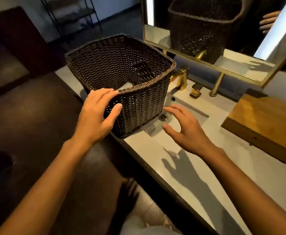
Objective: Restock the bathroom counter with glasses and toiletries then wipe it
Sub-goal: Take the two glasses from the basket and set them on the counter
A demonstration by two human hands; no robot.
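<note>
A dark brown wicker basket [139,106] stands on the left end of the pale bathroom counter [232,167], partly over the sink. Something pale shows inside it near the front rim; the rest of its contents are hidden. My left hand [98,116] rests on the basket's near left corner, fingers over the rim and thumb on the wall. My right hand [184,128] hovers open over the sink basin [188,106], fingers spread, a little right of the basket and apart from it.
A gold faucet [181,78] and a gold handle [196,91] stand behind the sink. A gold-framed mirror [223,31] hangs above. A wooden tray [264,122] sits on the counter's right. The sink drain [163,117] lies beside the basket. Dark floor lies left of the counter.
</note>
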